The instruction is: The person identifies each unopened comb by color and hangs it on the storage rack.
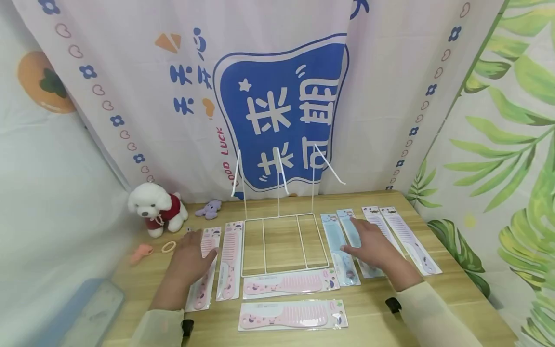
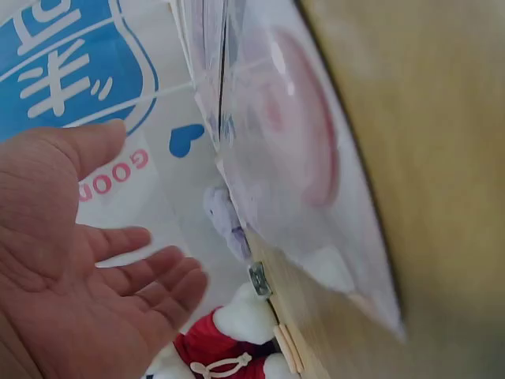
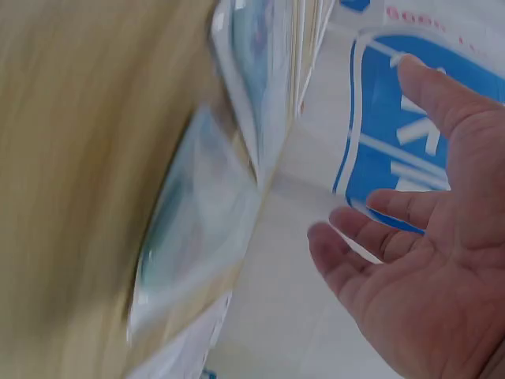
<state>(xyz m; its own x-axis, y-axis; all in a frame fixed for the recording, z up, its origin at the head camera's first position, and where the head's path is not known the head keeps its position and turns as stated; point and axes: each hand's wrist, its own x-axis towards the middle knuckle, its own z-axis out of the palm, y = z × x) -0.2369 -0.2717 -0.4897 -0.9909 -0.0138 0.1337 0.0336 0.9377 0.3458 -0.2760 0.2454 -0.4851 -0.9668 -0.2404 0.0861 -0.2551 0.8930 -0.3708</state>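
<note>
Neither hand grips anything: both hover palm-down with fingers spread and relaxed above the wooden table (image 1: 373, 308). Left hand (image 1: 191, 255) hangs over the outermost pink packaged comb (image 1: 203, 274) on its side, its fingertips above the upper half of that packet; whether skin meets plastic cannot be told from the head view, and the left wrist view shows the open palm (image 2: 71, 268) clear of the pink comb packet (image 2: 300, 150) lying flat beside it. A second pink comb packet (image 1: 230, 260) lies just beside the first, parallel to it. Right hand (image 1: 368, 248) floats over the pale blue comb packets (image 1: 340, 248), covering the middle of the second one, with its fingers pointing toward their top ends; the right wrist view shows its fingers (image 3: 379, 245) apart and loosely bent, off the blurred blue packet (image 3: 197, 229). Two white comb packets (image 1: 409, 238) lie just beyond that hand, toward the table's edge. Between the hands stands a white wire rack (image 1: 282, 241) with three hooks, and two more pink combs (image 1: 290, 284) lie crosswise in front of it. A white plush dog (image 1: 156, 207), a small purple toy (image 1: 209, 209) and hair ties (image 1: 168, 247) sit at the far left of the table
</note>
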